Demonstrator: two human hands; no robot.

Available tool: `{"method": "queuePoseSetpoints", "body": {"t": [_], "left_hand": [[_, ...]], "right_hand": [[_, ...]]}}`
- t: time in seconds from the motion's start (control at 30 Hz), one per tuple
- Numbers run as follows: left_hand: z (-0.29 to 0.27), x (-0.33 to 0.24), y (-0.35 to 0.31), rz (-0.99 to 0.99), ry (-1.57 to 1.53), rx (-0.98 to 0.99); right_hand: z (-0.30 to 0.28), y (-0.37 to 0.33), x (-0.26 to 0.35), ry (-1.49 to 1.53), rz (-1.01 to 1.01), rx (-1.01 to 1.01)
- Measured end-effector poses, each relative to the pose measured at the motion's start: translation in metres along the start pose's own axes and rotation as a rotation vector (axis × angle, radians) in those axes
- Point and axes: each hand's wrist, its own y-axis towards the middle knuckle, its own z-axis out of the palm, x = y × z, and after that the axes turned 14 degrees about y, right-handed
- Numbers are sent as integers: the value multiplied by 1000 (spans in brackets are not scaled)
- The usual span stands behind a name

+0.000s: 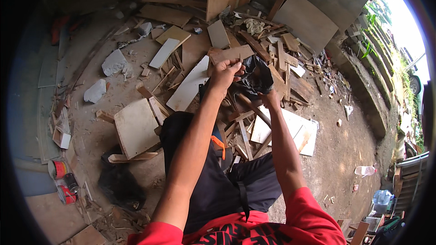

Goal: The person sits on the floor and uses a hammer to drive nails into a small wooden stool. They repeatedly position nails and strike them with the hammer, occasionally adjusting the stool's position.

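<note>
A: Where is the black plastic bag [257, 78] now?

B: It is a little above the middle of the frame, held up in the air between both hands, over the wood offcuts [254, 50] on the floor.

A: Which hand is nearer to it?

B: Both touch it. The right hand [270, 98] is closed on its lower edge, from below. The left hand [224, 73] is at its left side, fingers bent and pinched together at the bag's upper edge, near the opening.

A: And its long axis?

B: The bag is crumpled, but it hangs about from upper left to lower right, between the two hands.
</note>
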Motion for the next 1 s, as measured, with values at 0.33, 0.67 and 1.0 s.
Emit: {"method": "queuePoseSetpoints", "body": {"t": [0.33, 0.67, 1.0], "left_hand": [[0, 6, 5, -36, -37, -50], [26, 17, 17, -83, -26, 17], [52, 111, 43, 291, 532, -139]], "right_hand": [[18, 30, 49, 828, -12, 262], [-19, -118, 17, -151, -390, -21], [-5, -224, -8, 335, -199, -182]]}}
